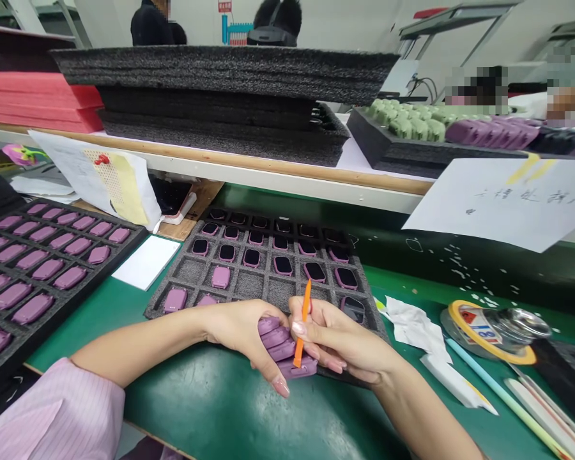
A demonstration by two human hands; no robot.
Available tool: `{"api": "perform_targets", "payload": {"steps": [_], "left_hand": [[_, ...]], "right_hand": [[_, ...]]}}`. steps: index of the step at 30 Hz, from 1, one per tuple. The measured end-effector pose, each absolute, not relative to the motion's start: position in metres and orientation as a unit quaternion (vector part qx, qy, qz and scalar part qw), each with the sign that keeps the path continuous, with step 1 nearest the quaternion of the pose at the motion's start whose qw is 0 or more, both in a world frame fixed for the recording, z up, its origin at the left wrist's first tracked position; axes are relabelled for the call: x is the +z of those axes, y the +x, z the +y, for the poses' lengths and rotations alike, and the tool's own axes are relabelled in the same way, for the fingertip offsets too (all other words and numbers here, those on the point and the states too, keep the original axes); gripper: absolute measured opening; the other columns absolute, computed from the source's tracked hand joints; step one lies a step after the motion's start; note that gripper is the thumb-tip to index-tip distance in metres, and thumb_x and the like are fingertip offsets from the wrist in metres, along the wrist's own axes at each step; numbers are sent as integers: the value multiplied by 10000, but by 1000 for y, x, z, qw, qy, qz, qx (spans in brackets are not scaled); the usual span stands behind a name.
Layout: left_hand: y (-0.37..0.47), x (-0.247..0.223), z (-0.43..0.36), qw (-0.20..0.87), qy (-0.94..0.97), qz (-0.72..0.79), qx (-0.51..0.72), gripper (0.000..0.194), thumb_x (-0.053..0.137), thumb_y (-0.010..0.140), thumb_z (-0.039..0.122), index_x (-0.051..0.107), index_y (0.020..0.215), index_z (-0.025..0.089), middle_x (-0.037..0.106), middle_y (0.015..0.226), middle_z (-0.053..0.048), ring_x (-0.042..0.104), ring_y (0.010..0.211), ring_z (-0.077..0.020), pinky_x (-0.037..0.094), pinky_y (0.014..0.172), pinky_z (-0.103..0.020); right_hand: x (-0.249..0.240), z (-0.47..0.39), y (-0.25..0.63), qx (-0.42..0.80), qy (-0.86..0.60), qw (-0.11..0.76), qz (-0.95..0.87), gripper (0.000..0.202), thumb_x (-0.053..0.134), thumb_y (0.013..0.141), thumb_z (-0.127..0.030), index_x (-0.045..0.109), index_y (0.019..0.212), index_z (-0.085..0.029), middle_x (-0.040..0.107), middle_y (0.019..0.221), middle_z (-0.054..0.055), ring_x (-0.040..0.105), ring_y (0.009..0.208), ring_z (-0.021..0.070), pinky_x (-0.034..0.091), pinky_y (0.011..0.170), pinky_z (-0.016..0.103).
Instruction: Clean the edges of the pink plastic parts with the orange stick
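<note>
Low in the frame, the left hand clamps a stack of purple cases. The right hand pinches an orange stick against them.

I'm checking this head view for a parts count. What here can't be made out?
- Purple cases: the stack's count is hidden by the left hand and right hand.
- Orange tool: its tip is hidden against the cases.
- Centre tray: the near row is covered by both hands.
- Left tray: cut off by the left edge.
- Note: the writing is too small to read.
</note>
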State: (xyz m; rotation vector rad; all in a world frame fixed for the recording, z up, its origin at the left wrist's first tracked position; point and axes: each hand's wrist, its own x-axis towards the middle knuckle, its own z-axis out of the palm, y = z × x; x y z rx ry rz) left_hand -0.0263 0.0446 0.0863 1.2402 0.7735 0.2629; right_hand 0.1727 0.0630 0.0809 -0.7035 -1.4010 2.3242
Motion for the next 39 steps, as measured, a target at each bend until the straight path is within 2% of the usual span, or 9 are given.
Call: {"api": "perform_targets", "payload": {"steps": [4,12,15,17,21,27,31,35,39], "left_hand": [[-26,94,43,698,591,375,152,593,961,462,311,722,990,182,685,859,-4,648,783,-178,552,810,-331],[-26,104,32,539,630,449,332,646,930,569,293,662,1155,248,663,1190,-34,614,1098,-239,453,997,-360],[-23,102,28,526,615,453,374,602,932,578,318,663,1107,222,693,1132,-34,635,1053,-230,467,968,-342],[-21,103,26,521,603,461,390,581,930,584,306,657,1090,220,709,1105,-27,647,1025,-226,478,945,-335],[-21,109,22,505,601,466,407,553,909,609,265,647,1095,229,711,1131,-24,652,1050,-236,481,952,-339],[-23,108,20,484,596,490,413,794,939,560,325,567,1260,272,702,1062,-19,663,1003,-247,510,914,-363],[-21,108,21,504,573,481,431,762,948,544,292,585,1213,249,703,1084,-29,656,1048,-255,506,945,-365],[-19,111,19,497,568,474,453,669,947,543,263,619,1126,238,711,1106,-26,665,1047,-242,519,934,-344],[-18,112,15,456,596,484,450,569,915,611,292,647,1110,241,717,1137,-27,668,1062,-244,533,906,-332]], "right_hand": [[87,68,176,802,-272,193,-496,442,802,767,-475,460,756,-197,536,470,-91,308,310,1,189,325,115],[106,60,188,491,-389,470,-621,299,617,919,-505,708,914,-220,711,746,34,613,509,124,523,474,248],[108,50,187,280,-371,471,-750,119,666,906,-341,735,960,-260,764,894,41,722,771,181,609,729,300],[106,46,185,176,-326,447,-814,195,731,851,-281,717,1045,-263,774,1008,45,733,938,218,599,888,345],[100,43,181,104,-291,445,-841,301,770,822,-245,688,1112,-244,767,1074,70,734,1006,234,611,911,347],[100,41,180,112,-291,471,-826,209,772,815,-204,731,1013,-258,779,1023,61,753,935,231,637,869,344],[100,42,179,176,-313,472,-805,188,776,812,-243,748,994,-282,779,1032,53,745,980,234,620,906,348],[98,41,174,357,-360,464,-726,346,761,821,-379,700,1148,-280,727,1211,84,719,1067,256,600,949,386],[99,34,169,533,-391,376,-649,501,709,854,-471,607,1289,-245,714,1227,110,732,1015,241,620,882,347]]}}
